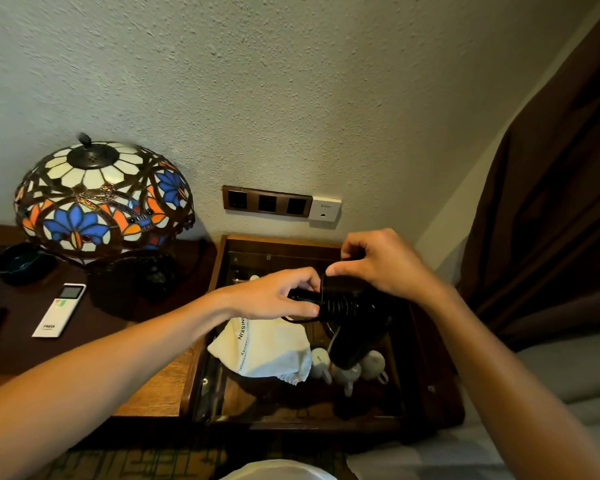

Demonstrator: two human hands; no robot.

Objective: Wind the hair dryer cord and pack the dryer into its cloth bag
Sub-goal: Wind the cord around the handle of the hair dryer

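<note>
A black hair dryer hangs above a glass-topped wooden table, its handle pointing down. Several turns of black cord are wrapped around its body. My left hand grips the left end of the dryer and the cord there. My right hand pinches the cord at the top of the dryer. The white cloth bag with dark lettering lies flat on the glass just below my left hand.
White cups sit under the glass, below the dryer. A stained-glass lamp, a dark bowl and a white remote stand on the dark table to the left. Wall sockets are behind; a brown curtain hangs right.
</note>
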